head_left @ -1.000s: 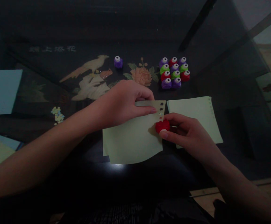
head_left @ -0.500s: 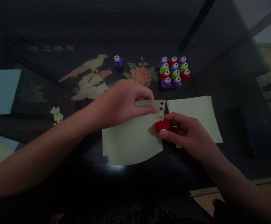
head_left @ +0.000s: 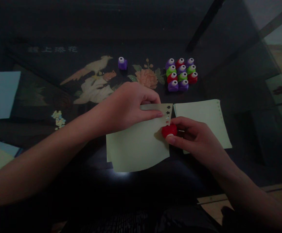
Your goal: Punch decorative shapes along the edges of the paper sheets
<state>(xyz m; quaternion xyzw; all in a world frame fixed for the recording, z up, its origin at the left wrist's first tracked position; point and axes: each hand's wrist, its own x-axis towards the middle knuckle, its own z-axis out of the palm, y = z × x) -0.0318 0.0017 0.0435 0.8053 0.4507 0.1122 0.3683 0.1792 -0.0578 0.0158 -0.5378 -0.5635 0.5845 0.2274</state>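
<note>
Dark glass-topped bench (head_left: pixel 58 38) with bird-and-flower picture beneath, dimly lit. Pale blue sheet (head_left: pixel 1 94) at far left edge, well apart from the work. Pale green sheet (head_left: pixel 137 147) lying at centre, near edge curling slightly off the bench; second pale green sheet (head_left: pixel 203 119) just beside it on the right, partly under the right hand, small punched holes along its right edge. Left hand (head_left: pixel 128 105) pinning the upper right part of the centre sheet, fingers (head_left: pixel 153 114) closed on the paper beside a short column of punched shapes near the corner. Right hand (head_left: pixel 192 137) wrapped round a red punch (head_left: pixel 169 130), fingers closed on it, punch seated on the right edge of the centre sheet just below the punched shapes. Cluster of punches (head_left: pixel 181 75), purple, green and red, packed touching beyond the sheets. Single purple punch (head_left: pixel 122 63) standing apart to their left. Small heap of paper cut-outs (head_left: pixel 58 118) left of the left forearm
</note>
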